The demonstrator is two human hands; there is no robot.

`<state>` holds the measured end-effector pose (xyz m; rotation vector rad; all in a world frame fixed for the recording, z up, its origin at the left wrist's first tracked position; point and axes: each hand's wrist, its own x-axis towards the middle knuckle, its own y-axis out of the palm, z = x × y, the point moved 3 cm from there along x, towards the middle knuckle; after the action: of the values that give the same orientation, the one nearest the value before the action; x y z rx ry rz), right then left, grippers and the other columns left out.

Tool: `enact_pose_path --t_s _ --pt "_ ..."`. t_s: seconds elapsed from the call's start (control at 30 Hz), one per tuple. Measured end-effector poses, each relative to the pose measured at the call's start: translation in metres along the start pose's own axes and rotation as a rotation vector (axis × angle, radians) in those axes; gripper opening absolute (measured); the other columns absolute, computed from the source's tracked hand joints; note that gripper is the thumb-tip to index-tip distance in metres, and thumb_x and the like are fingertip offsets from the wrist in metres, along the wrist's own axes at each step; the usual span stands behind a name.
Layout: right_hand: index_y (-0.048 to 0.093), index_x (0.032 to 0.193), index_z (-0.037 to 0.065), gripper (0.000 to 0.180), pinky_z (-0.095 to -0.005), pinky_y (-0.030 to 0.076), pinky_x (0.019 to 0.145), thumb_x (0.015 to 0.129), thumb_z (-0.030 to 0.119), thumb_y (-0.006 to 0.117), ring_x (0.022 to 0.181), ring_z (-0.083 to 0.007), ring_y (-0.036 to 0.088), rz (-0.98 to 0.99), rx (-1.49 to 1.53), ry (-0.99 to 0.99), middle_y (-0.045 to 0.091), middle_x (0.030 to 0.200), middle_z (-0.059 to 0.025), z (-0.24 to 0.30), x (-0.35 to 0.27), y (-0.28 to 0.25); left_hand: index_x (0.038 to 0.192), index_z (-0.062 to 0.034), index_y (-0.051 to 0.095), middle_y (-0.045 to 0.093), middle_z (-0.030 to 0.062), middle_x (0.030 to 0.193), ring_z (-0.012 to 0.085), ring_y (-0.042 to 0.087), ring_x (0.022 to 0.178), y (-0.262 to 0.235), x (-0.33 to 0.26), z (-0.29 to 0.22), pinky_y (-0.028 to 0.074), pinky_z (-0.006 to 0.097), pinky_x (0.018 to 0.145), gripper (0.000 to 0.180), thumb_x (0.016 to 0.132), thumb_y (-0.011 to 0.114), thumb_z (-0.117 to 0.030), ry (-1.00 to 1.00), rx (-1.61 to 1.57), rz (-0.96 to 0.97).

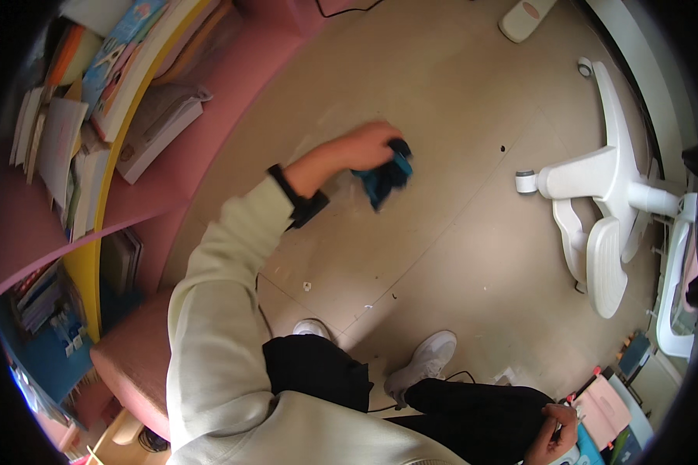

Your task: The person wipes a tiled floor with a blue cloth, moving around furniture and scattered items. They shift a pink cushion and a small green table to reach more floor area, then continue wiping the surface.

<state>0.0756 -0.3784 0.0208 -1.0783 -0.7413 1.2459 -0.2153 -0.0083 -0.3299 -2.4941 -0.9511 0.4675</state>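
Observation:
My left arm, in a pale sleeve with a black band at the wrist, reaches out over the floor. My left hand [376, 146] is closed on a crumpled dark blue and teal cloth [380, 184], which hangs down toward the tiles. The hand is somewhat blurred, and whether the cloth touches the floor I cannot tell. By my right knee, at the lower right, is my right hand [554, 435] with its fingers curled in. No object shows in it.
Pink and yellow shelves [209, 147] with books stand at left, a reddish-brown padded seat [136, 360] below them. A white chair base [589, 174] on casters is at right. Small scraps [307, 287] dot the floor near my white shoes [430, 356]. Pink and blue items [603, 411] crowd the lower right.

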Motion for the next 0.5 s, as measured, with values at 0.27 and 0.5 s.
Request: enact_pose_path --t_s 0.27,0.5 --pt "0.07 0.101 -0.002 0.017 -0.0304 0.054 0.076 0.094 -0.004 0.055 0.082 -0.0207 0.067 -0.038 0.01 0.182 0.071 0.092 -0.0137 -0.006 -0.018 -0.006 0.142 -0.0069 0.05 0.048 0.0195 0.143 0.0417 0.048 0.127 -0.122 0.056 0.156 0.04 0.05 0.108 0.055 0.088 0.059 -0.013 -0.088 0.68 -0.794" --pt "0.071 0.101 -0.003 0.016 -0.0298 0.054 0.075 0.094 -0.004 0.056 0.081 -0.0218 0.067 -0.08 0.017 0.168 0.071 0.092 -0.0139 -0.006 -0.02 -0.006 0.109 -0.0012 0.065 0.071 0.0175 0.103 0.034 0.067 0.095 -0.011 0.072 0.023 0.053 0.045 0.079 0.032 0.078 0.058 -0.005 0.049 0.286 -0.035"
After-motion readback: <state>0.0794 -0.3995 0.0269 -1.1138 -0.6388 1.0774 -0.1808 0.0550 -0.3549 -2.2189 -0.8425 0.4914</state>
